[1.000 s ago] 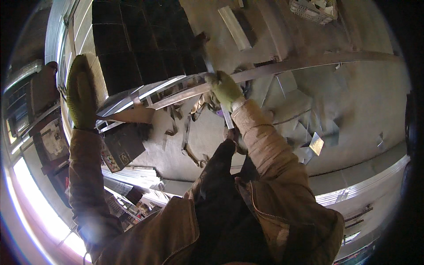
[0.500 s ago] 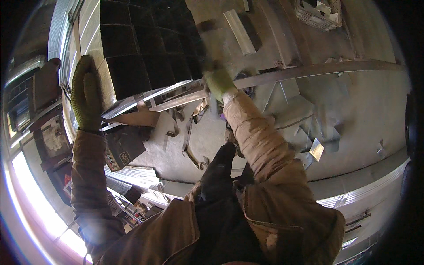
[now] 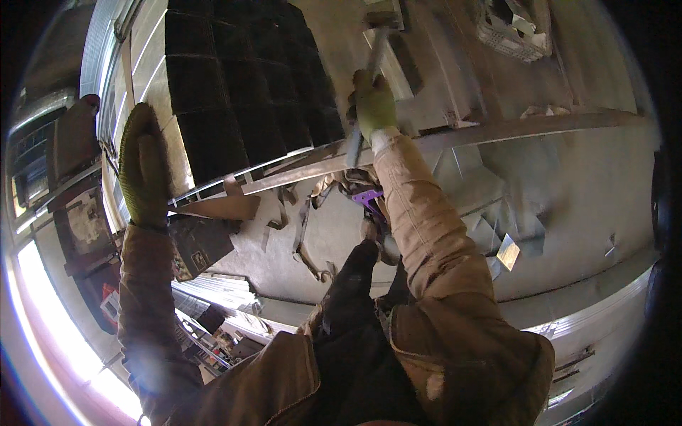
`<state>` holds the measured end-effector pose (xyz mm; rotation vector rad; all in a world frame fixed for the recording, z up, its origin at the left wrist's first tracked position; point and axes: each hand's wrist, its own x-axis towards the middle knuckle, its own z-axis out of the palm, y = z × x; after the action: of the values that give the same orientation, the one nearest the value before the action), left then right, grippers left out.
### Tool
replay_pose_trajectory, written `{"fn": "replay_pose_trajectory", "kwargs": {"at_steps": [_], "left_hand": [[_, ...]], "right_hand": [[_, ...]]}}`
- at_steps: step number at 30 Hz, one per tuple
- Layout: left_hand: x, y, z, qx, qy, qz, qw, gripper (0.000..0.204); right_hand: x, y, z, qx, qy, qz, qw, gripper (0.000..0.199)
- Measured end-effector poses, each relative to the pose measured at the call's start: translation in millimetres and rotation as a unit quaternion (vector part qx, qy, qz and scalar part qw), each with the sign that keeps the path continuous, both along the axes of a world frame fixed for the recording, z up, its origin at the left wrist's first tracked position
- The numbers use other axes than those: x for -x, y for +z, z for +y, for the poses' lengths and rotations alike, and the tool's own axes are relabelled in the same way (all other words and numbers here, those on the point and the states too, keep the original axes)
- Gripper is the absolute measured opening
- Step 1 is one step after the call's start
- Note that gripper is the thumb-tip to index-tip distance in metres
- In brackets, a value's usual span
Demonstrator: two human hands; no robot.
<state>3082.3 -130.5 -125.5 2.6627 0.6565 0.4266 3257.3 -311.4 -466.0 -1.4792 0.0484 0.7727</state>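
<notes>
A bundle of square tubes (image 3: 245,82) lies at upper left, its dark ends forming a grid and its pale side toward the left. Against that pale side rests my left hand (image 3: 142,167) in a yellow-green glove, fingers stretched out flat. My right hand (image 3: 374,106), gloved the same, is wrapped round the handle of a hammer (image 3: 379,53). The hammer's dark head is blurred and points away from me, and the handle's end sticks out below my fist. This hand is right of the tube ends, apart from them.
A long metal beam (image 3: 497,130) runs crosswise below the tubes. Straps (image 3: 304,231) and a purple piece (image 3: 368,201) lie near my feet. Metal sheet scraps (image 3: 508,252) sit on the floor at right. At the back right stands a plastic crate (image 3: 515,42) with scraps inside.
My right hand has moved up and to the right, away from the tubes' lower right corner, with the hammer now showing clearly. My left hand stays against the bundle's side.
</notes>
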Motion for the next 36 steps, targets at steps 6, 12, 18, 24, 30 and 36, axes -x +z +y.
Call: {"fn": "replay_pose_trajectory", "kwargs": {"at_steps": [6, 12, 18, 24, 30, 36], "left_hand": [[-2, 2, -3, -0.032, -0.030, -0.002, 0.999, 0.043], [-2, 6, -6, -0.049, -0.020, 0.020, 0.998, 0.042], [-6, 5, -6, -0.079, -0.046, 0.022, 0.996, 0.043], [-6, 5, -6, -0.063, -0.037, 0.008, 0.997, 0.043], [-7, 7, -4, -0.117, -0.045, 0.040, 0.991, 0.043], [-8, 4, -6, -0.071, -0.036, 0.008, 0.997, 0.042]], "right_hand": [[-15, -15, 22, -0.025, 0.134, 0.027, 0.990, 0.039], [-12, -66, 37, 0.266, 0.155, -0.565, 0.765, 0.039], [-8, -63, 50, 0.074, 0.074, -0.011, 0.994, 0.036], [-50, -23, 59, 0.166, 0.240, -0.409, 0.865, 0.031], [-87, -27, 89, 0.148, 0.190, -0.500, 0.832, 0.034], [-78, -55, 90, -0.010, 0.106, -0.213, 0.971, 0.038]]}}
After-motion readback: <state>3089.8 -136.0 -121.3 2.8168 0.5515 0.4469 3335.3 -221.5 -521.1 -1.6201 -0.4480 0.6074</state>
